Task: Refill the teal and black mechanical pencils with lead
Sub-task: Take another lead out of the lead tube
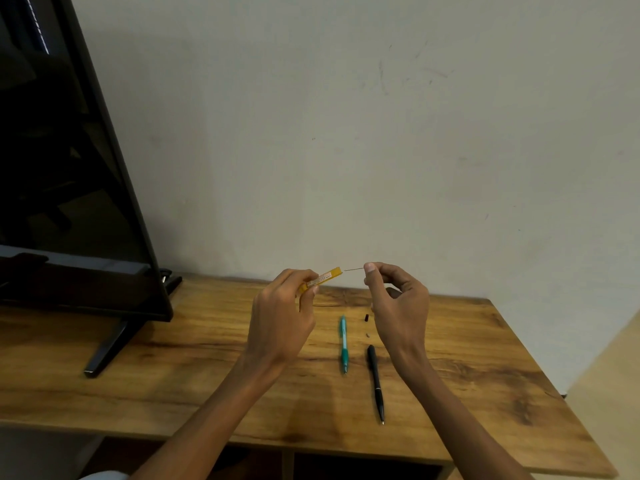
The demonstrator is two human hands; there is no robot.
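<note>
My left hand (282,315) grips a yellow lead case (323,278) above the table, its open end pointing right. A thin lead (353,269) sticks out of that end, and my right hand (398,299) pinches its far tip between thumb and forefinger. Below the hands the teal pencil (343,342) lies on the wooden table (173,375), tip toward me. The black pencil (375,382) lies to its right, also tip toward me. A small black cap (366,318) and a tiny pale piece (367,335) lie between the pencils' far ends.
A large dark monitor (69,185) stands on the table's left, its stand foot (107,351) reaching forward. A pale wall runs behind the table. The table's right edge falls away near the black pencil's side.
</note>
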